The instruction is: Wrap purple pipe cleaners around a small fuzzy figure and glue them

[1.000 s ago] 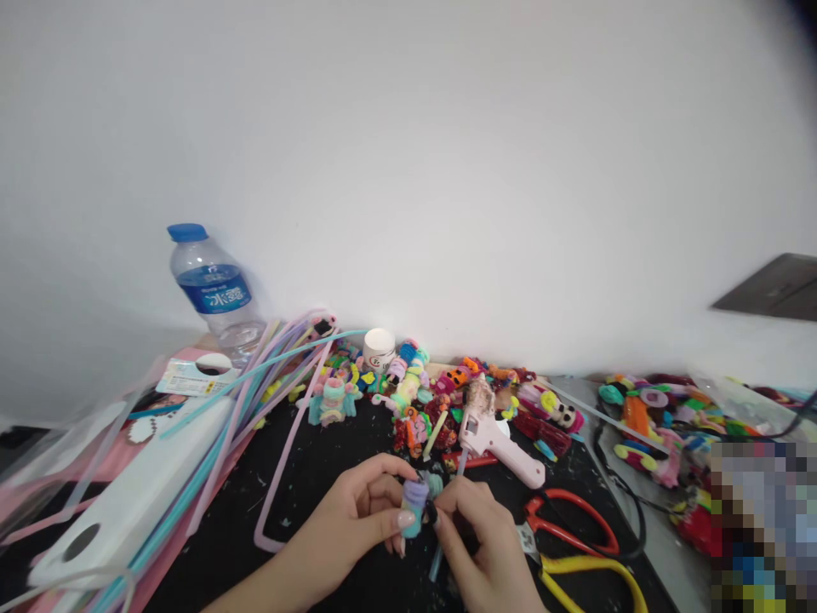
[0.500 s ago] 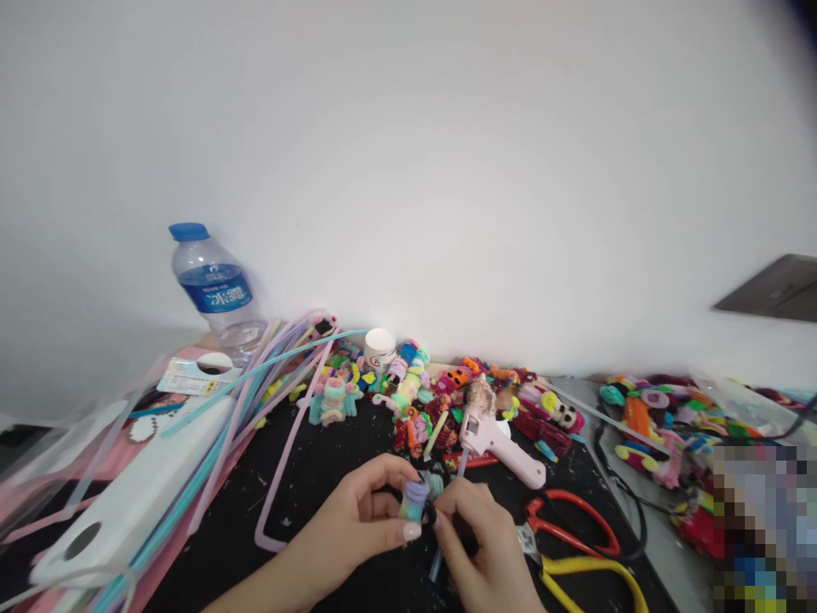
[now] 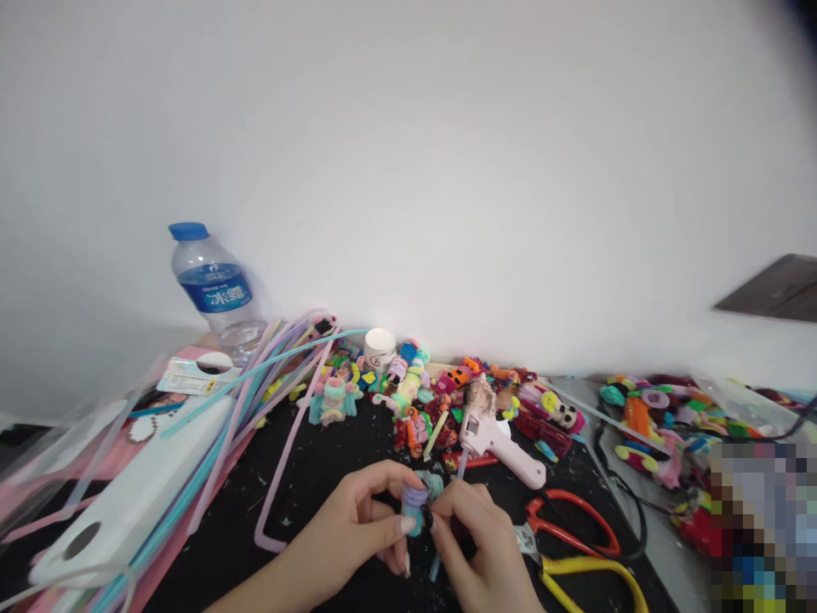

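Observation:
My left hand (image 3: 357, 532) pinches a small fuzzy figure (image 3: 415, 504) with purple, blue and teal bands between thumb and fingers, low in the middle of the view. My right hand (image 3: 482, 545) meets it from the right, fingers closed on the figure and on a pale blue pipe cleaner (image 3: 437, 565) that hangs down from it. Both hands hover over the black mat (image 3: 306, 485). A pink glue gun (image 3: 494, 438) lies just beyond them.
A water bottle (image 3: 214, 289) stands at the back left by a bundle of pastel pipe cleaners (image 3: 268, 375). Small colourful figures (image 3: 414, 387) crowd the wall edge. Red scissors (image 3: 571, 521) and yellow pliers (image 3: 591, 583) lie at the right. A white package (image 3: 128, 502) lies left.
My hands have stayed in place. The left thumb has shifted a little on the figure, which has turned slightly between the fingers.

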`<action>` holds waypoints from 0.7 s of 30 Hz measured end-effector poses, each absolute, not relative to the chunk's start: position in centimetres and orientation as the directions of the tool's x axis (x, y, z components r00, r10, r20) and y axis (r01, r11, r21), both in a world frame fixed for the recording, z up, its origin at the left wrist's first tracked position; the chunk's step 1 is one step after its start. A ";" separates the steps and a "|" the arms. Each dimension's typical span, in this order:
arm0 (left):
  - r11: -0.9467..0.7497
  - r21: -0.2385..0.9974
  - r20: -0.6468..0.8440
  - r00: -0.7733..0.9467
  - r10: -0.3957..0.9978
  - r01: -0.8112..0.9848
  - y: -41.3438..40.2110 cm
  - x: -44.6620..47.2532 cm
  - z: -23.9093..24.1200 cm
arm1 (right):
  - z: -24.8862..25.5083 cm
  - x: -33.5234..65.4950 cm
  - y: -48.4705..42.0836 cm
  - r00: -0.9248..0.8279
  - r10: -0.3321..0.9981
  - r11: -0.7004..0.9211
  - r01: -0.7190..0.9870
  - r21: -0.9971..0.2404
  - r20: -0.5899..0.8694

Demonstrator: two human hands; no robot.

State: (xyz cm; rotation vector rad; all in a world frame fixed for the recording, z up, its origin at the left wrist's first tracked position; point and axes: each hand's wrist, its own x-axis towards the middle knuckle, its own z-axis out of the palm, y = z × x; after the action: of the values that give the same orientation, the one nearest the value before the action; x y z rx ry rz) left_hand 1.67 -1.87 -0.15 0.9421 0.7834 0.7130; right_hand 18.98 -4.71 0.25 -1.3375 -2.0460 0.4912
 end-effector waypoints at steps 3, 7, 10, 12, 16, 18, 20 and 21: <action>0.408 0.894 -0.263 0.520 0.813 -0.186 -1.8 1.7 -0.2 | 0.3 19.0 -4.7 -0.281 0.909 0.415 0.671 -0.615 0.307; 0.388 0.906 -0.249 0.527 0.813 -0.170 -1.7 1.6 0.0 | 0.3 19.0 -4.7 -0.274 0.913 0.406 0.679 -0.611 0.302; 0.379 0.912 -0.245 0.532 0.811 -0.157 -1.6 1.6 -0.1 | 0.2 19.0 -4.7 -0.274 0.916 0.400 0.683 -0.611 0.293; 0.377 0.914 -0.247 0.532 0.810 -0.150 -1.7 1.6 -0.1 | 0.2 19.0 -4.7 -0.276 0.916 0.400 0.686 -0.608 0.291; 0.375 0.919 -0.261 0.527 0.809 -0.121 -1.8 1.5 -0.1 | 0.3 19.0 -4.6 -0.281 0.912 0.409 0.691 -0.596 0.300; 0.377 0.920 -0.273 0.513 0.814 -0.108 -1.9 1.5 0.0 | 0.4 19.1 -4.6 -0.288 0.905 0.422 0.694 -0.584 0.312; 0.373 0.922 -0.277 0.497 0.822 -0.102 -2.0 1.5 0.1 | 0.5 19.1 -4.7 -0.296 0.894 0.444 0.695 -0.565 0.337; 0.368 0.924 -0.274 0.493 0.826 -0.103 -2.0 1.5 0.1 | 0.5 19.0 -4.7 -0.302 0.886 0.457 0.694 -0.556 0.352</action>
State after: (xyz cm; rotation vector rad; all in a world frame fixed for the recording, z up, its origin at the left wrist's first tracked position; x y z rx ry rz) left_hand 1.50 -1.97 0.05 1.0209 0.8591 0.7008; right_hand 19.04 -4.67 0.53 -1.3121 -2.0860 0.3985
